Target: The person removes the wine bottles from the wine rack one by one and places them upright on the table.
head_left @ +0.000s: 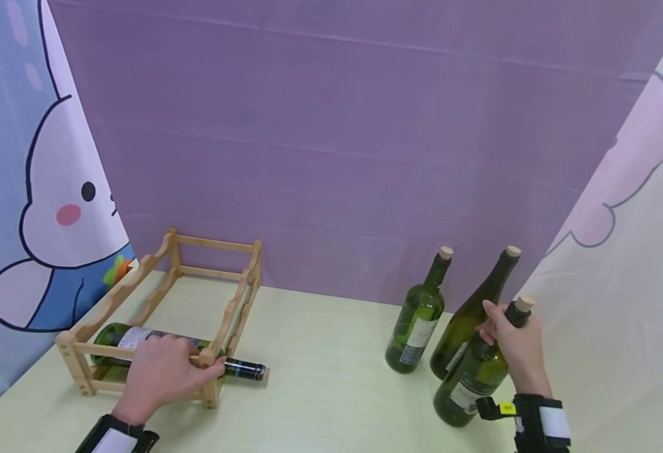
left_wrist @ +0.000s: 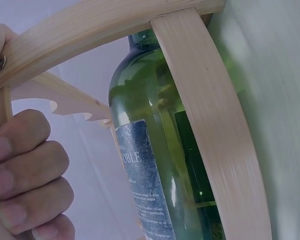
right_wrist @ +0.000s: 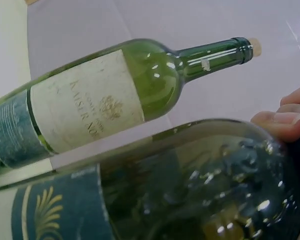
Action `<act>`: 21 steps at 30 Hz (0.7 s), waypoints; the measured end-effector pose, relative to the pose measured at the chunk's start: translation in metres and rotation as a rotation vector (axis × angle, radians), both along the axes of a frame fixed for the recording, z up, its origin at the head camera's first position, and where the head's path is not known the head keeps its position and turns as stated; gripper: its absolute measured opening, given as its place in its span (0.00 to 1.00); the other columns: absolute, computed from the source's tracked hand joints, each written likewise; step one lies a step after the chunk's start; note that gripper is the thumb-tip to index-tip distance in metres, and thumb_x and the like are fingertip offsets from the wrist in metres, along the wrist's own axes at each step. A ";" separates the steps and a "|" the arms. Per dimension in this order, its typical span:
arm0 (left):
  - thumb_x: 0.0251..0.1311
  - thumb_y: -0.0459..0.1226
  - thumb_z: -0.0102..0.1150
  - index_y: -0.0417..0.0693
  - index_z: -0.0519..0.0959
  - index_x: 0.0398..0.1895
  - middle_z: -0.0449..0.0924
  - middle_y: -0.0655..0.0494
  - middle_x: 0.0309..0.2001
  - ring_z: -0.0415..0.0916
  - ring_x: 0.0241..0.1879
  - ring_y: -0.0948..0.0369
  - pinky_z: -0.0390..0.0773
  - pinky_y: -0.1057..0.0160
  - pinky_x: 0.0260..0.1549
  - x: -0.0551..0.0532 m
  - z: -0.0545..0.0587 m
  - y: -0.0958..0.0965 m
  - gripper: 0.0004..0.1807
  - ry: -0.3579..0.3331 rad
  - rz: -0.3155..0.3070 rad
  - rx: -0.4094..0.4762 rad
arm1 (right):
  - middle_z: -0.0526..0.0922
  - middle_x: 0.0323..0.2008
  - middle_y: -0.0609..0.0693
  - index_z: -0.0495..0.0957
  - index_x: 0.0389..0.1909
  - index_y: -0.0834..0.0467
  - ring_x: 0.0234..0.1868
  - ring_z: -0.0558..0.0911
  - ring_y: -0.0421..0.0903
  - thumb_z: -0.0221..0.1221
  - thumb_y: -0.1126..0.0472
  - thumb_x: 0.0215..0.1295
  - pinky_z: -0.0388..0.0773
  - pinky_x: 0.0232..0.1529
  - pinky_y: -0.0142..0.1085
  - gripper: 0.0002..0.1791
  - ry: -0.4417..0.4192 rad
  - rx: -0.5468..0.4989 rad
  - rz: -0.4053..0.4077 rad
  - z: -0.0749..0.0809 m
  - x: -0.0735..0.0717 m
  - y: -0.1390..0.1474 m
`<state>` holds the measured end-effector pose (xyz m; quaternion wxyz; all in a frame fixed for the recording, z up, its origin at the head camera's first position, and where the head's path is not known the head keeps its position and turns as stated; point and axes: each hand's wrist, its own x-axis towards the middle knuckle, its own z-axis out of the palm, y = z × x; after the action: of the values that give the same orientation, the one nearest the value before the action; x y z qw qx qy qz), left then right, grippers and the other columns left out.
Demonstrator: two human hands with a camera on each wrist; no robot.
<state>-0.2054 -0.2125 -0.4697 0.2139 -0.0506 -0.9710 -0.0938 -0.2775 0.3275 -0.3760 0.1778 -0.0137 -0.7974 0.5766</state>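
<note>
My left hand [head_left: 167, 371] grips the near right corner of a wooden wine rack [head_left: 121, 352], its fingers [left_wrist: 35, 170] curled over the wood in the left wrist view. A green wine bottle [head_left: 244, 369] lies across the rack's near end, its corked neck poking out to the right. On the right, my right hand [head_left: 515, 346] holds a dark green wine bottle [head_left: 467, 390] round its neck, cork up and the bottle leaning. Just behind it stand two more corked bottles, a slender-shouldered green one [head_left: 487, 289] and a lighter green one [head_left: 422, 308] with a pale label [right_wrist: 90, 100].
The pale tabletop [head_left: 320, 352] stretches between the rack and the bottles. A purple cloth backdrop [head_left: 337, 157] hangs behind the table, with printed cartoon cloths [head_left: 70, 189] at the sides. The rack's rails have scalloped notches running toward the back.
</note>
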 end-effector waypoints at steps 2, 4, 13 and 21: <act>0.45 0.66 0.64 0.57 0.58 0.04 0.47 0.68 0.09 0.52 0.11 0.64 0.48 0.66 0.13 0.000 0.000 0.000 0.34 0.003 -0.002 0.002 | 0.67 0.15 0.46 0.66 0.21 0.63 0.20 0.76 0.43 0.59 0.47 0.68 0.75 0.24 0.33 0.26 0.002 0.024 0.000 -0.001 -0.001 0.000; 0.45 0.66 0.64 0.57 0.58 0.04 0.47 0.68 0.09 0.52 0.11 0.64 0.48 0.66 0.13 0.000 -0.001 -0.001 0.34 0.003 -0.002 0.004 | 0.67 0.15 0.45 0.66 0.20 0.63 0.20 0.76 0.43 0.59 0.47 0.68 0.75 0.23 0.33 0.26 0.011 0.035 0.007 -0.002 -0.002 0.000; 0.44 0.66 0.65 0.57 0.60 0.04 0.51 0.66 0.08 0.54 0.12 0.63 0.51 0.65 0.13 0.000 -0.006 -0.002 0.34 0.006 0.020 0.007 | 0.66 0.15 0.46 0.66 0.23 0.64 0.21 0.77 0.42 0.57 0.46 0.70 0.79 0.30 0.33 0.26 0.032 0.067 0.049 -0.012 -0.005 0.005; 0.44 0.66 0.65 0.56 0.59 0.04 0.51 0.65 0.09 0.54 0.12 0.62 0.50 0.65 0.13 0.000 -0.004 -0.001 0.34 0.011 0.026 0.010 | 0.66 0.16 0.46 0.66 0.25 0.63 0.23 0.77 0.42 0.57 0.41 0.67 0.78 0.32 0.32 0.28 -0.004 0.083 -0.006 -0.011 -0.007 0.004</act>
<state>-0.2058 -0.2131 -0.4739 0.2208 -0.0377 -0.9699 -0.0954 -0.2848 0.3312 -0.3870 0.1783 -0.0100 -0.8210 0.5422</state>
